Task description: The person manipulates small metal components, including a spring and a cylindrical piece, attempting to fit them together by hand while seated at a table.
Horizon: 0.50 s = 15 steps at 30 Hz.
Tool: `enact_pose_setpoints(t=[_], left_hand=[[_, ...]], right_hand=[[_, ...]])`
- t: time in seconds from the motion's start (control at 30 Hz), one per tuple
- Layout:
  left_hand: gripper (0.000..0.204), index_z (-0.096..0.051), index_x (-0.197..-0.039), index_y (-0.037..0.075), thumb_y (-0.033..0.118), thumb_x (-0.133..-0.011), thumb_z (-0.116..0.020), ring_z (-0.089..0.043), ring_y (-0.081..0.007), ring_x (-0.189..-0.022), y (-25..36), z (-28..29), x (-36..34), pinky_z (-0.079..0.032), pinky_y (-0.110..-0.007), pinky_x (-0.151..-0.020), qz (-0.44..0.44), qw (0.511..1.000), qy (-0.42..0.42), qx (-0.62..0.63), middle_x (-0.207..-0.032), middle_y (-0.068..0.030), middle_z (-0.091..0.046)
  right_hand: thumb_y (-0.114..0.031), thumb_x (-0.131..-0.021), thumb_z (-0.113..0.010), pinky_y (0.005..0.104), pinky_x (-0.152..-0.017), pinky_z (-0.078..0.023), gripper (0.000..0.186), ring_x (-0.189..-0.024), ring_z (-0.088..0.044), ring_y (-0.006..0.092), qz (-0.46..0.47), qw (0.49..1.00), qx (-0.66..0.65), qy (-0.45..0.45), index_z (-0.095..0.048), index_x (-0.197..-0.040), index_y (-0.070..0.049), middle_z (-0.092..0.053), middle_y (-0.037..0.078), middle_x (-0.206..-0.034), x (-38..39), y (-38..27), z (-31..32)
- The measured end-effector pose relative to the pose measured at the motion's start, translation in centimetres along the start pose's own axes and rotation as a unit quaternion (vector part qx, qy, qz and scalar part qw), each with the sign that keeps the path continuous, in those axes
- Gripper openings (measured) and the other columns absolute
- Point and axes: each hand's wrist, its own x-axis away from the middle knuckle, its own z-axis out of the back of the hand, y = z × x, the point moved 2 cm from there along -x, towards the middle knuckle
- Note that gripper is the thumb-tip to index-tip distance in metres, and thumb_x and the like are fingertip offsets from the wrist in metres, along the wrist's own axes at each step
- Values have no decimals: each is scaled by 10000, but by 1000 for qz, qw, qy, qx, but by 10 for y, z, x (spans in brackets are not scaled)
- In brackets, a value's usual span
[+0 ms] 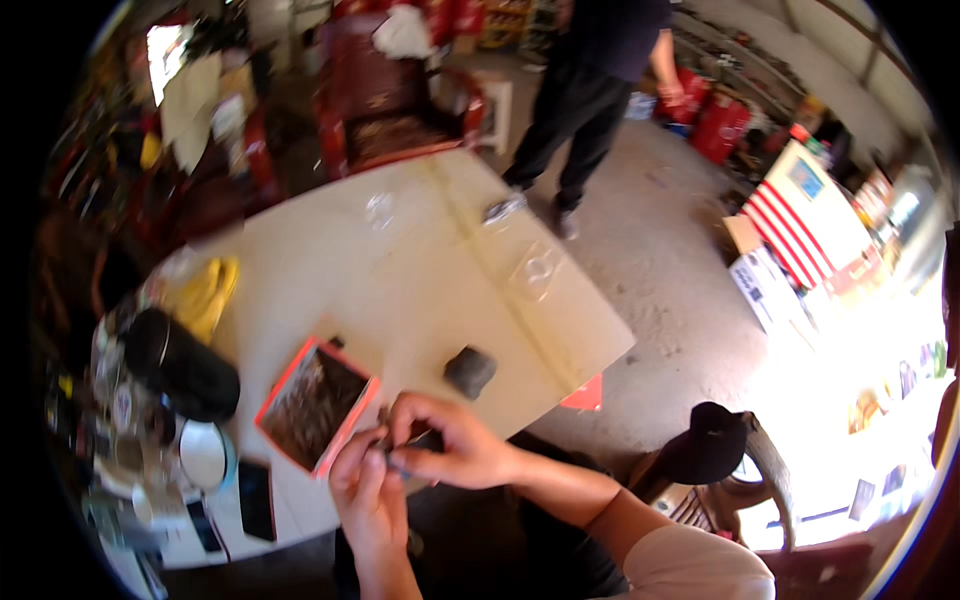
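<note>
At the near edge of the table, my left hand (370,490) and my right hand (450,440) meet, fingertips pinched together. Between them is a small dark piece (388,445), too blurred and covered by fingers to name. Just left of the hands sits an open box with a red-orange rim (285,378). Brown, loose, stick-like bits (318,405) lie inside it. A dark grey lump (470,372) rests on the table beyond my right hand, apart from it.
The pale table (400,270) carries a black cylindrical container (180,365), a white-topped cup (203,455), two dark phones (257,500), a yellow cloth (210,300) and clear plastic (537,270). A person (590,90) stands beyond it. A black cap (708,445) hangs on a wooden chair.
</note>
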Motion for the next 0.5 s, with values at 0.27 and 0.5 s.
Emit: enact_pose_setpoints(t=[0.27, 0.5], left_hand=[[265, -637, -1070, -43, 16, -815, -677, -598, -176, -940, 14, 5, -5, -451, -287, -875, 10, 999, -21, -23, -1041, -97, -638], [265, -650, -1058, -44, 14, -803, -690, -608, -185, -955, 18, 15, -5, -455, -323, -895, -11, 996, -54, -74, -1033, -115, -658]], right_hand=[[-115, -890, -627, 200, -531, -461, 170, -691, -518, 56, -38, 999, -17, -19, -474, -881, -43, -534, 17, -841, -2, -8, -6], [-121, -902, -617, 202, -521, -451, 205, -619, -520, 57, -56, 998, -28, -24, -433, -843, -52, -533, 23, -806, 1, 4, -10]])
